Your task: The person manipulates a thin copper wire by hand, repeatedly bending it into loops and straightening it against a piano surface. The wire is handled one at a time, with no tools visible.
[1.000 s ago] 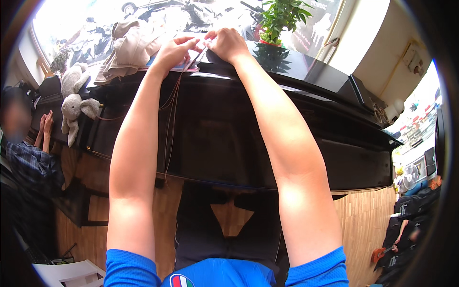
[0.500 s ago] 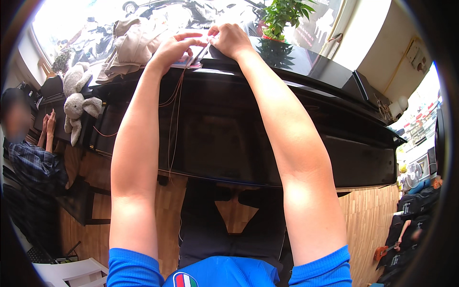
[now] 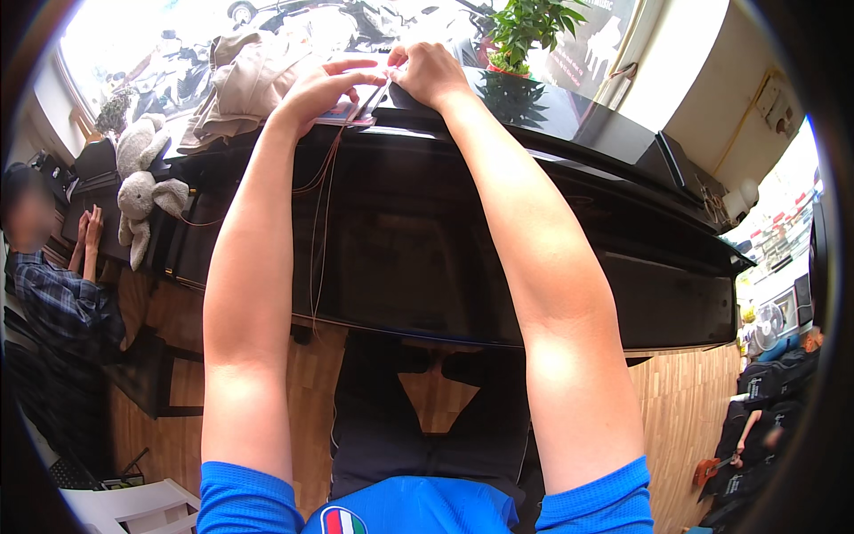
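My right hand point(image 3: 429, 73) is above the top of a black upright piano point(image 3: 569, 107), its thumb and index finger pinched together over the end of a thin cord point(image 3: 331, 165). Just left of it, my left hand point(image 3: 322, 93) has its fingers stretched toward that pinch, with a gap between thumb and index finger. Several brown and pale cords drop from beneath the hands over the piano's front edge. Under the fingers lies a flat stack of papers or booklets point(image 3: 342, 114). The exact spot where the fingertips meet is too small to make out.
A beige cloth point(image 3: 242, 89) lies bunched left of my hands, beside a grey plush rabbit point(image 3: 138, 194). A potted plant point(image 3: 511, 55) stands on the piano to the right. At far left a person in a plaid shirt point(image 3: 58, 298) sits; another holds a small guitar point(image 3: 707, 470) at far right.
Both hands stay in nearly the same place. My left forearm has shifted slightly left, and the hanging cords have swayed a little.
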